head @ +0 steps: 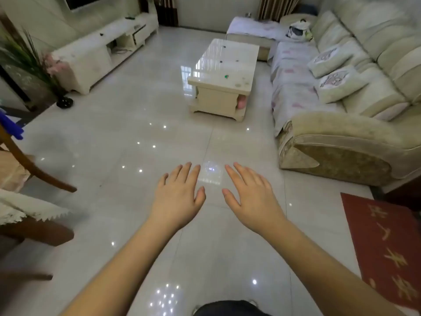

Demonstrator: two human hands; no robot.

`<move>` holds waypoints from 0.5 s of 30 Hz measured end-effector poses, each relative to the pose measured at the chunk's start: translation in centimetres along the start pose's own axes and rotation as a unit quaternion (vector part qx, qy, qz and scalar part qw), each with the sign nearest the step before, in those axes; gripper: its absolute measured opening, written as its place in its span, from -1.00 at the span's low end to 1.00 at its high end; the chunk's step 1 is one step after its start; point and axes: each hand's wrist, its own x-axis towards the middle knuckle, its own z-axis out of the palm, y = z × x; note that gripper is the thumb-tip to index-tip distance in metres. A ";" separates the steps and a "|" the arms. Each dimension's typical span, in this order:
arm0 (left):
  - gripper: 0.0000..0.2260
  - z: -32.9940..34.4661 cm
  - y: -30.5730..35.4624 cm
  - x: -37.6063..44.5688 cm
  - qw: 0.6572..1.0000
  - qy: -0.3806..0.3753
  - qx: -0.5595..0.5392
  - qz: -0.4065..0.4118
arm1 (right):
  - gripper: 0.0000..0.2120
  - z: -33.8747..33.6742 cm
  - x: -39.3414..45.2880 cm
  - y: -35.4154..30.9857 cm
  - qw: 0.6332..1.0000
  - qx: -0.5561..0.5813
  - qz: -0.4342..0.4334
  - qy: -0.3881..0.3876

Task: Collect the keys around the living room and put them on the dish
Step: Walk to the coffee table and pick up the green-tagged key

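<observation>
A bright living room with a glossy tiled floor [127, 137], a cream sofa [355, 92] on the right and a low coffee table [224, 87] ahead. Both hands are stretched out palm-down over the floor — the left hand [180, 197] and right hand [250, 197] flat, fingers spread, holding nothing. Small dark specks and a green one [226, 76] lie on the tabletop — possibly keys, too small to tell. No dish is visible, so the collecting looks barely begun.
</observation>
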 end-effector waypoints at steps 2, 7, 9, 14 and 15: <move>-0.50 0.6 0.0 0.2 0.999 0.002 -0.034 -0.005 | -0.42 0.3 0.1 0.6 1.000 -0.004 0.012 -0.010; -0.53 3.0 0.0 1.1 0.999 0.004 -0.033 0.023 | -0.41 1.5 0.9 3.1 0.999 -0.022 0.021 -0.036; -0.53 3.4 0.2 2.2 0.999 -0.001 -0.027 0.021 | -0.42 1.8 1.7 4.0 0.999 -0.016 0.022 -0.042; -0.53 4.6 0.7 6.5 1.000 -0.006 -0.014 0.012 | -0.40 2.9 5.0 6.8 0.998 0.007 0.024 -0.062; -0.52 4.7 0.9 7.6 1.000 -0.010 -0.010 0.009 | -0.41 3.0 5.9 7.6 0.997 0.016 0.026 -0.066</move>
